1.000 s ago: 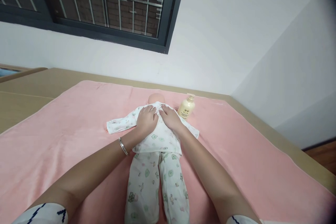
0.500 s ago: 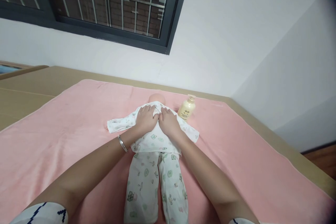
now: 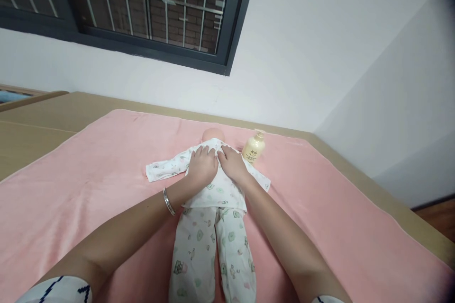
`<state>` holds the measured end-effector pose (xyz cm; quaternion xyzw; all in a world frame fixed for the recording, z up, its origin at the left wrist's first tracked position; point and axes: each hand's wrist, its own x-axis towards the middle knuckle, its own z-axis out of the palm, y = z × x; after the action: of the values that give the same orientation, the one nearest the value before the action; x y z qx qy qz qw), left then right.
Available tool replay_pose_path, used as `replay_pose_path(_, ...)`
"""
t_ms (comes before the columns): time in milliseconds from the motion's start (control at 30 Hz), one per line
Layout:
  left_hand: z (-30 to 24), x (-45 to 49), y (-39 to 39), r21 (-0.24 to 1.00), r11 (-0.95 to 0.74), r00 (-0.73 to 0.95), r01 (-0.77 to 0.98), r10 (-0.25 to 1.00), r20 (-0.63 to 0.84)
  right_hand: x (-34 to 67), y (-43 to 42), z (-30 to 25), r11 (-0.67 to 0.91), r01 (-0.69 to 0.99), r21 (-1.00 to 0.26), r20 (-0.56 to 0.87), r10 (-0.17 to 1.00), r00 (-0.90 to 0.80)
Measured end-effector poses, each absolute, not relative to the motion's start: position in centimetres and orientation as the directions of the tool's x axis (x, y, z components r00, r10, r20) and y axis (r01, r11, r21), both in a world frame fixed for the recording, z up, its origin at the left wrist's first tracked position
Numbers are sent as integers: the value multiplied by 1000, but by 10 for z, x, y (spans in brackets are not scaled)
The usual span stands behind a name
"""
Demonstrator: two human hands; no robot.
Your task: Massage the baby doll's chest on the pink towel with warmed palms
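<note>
A baby doll [image 3: 213, 134] lies stretched out with its bald head away from me; which side faces up I cannot tell. It wears a white printed top [image 3: 223, 195] and matching trousers [image 3: 195, 251]. My left hand [image 3: 202, 168] rests flat on the left upper part of the top, fingers pointing toward the head. Beside it, my right hand [image 3: 232, 164] lies flat on the right upper part, its thumb near the left hand. Both hands are open and grip nothing. A pale yellow pump bottle [image 3: 253, 148] stands just right of the doll's shoulder.
Under the doll a pink blanket [image 3: 117, 151] covers most of a wooden surface [image 3: 85, 106]. A white wall [image 3: 284, 57] rises behind it, with a dark-framed barred window [image 3: 152, 46] at upper left. My left wrist carries a silver bangle [image 3: 168, 201].
My left hand has slid slightly toward me and to the right on the top. The right hand has shifted only a little. The doll and bottle stay in place.
</note>
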<state>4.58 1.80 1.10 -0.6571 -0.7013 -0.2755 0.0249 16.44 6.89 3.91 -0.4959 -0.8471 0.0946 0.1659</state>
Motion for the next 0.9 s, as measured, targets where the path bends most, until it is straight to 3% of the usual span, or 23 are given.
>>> replay_pose_path(233,15,30,26,394,-58,-87,918,937,339,158,38,45,544,826,-146,207,834,-512)
replay_pose_path(500,13,53,11,326,-99,-63,940,890,452,174,82,41,601,726,-334,232,799,-555)
replay_pose_path(733,12,30,28,504,-66,-160,861,906,392,160,49,40,592,793,-145,285,793,-539)
replay_pose_path(900,2,31,31,496,-75,-176,865,881,439,163,52,41,610,755,-242,286,788,-545)
